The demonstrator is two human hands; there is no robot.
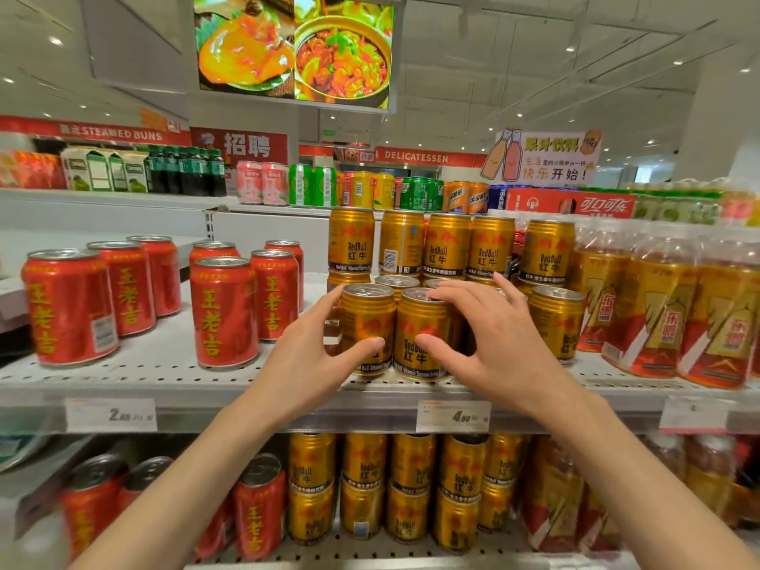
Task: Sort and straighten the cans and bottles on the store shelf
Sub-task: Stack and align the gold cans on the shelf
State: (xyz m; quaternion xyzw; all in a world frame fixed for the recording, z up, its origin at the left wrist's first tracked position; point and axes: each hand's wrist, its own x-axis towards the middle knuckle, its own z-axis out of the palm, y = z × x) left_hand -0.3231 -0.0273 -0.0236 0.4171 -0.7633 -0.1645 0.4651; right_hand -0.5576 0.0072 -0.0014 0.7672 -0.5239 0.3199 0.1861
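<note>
Squaring two front gold cans (367, 327) at frame centre on the shelf (164, 380), my left hand (312, 355) gripping one, right hand (489, 343) gripping its neighbour (419, 335); next, I judge, labels turned forward.

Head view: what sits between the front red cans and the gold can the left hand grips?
In the head view, only bare perforated shelf lies between the front red cans and the gold can gripped by the left hand.

Brightly, evenly lit from recessed ceiling spots (55, 41) toward 10 and 2 o'clock. Soft, faint shadows. Glare off can lids (367, 290). Strong wide-angle bending at edges; blurred toward 7 and 5 o'clock.
</note>
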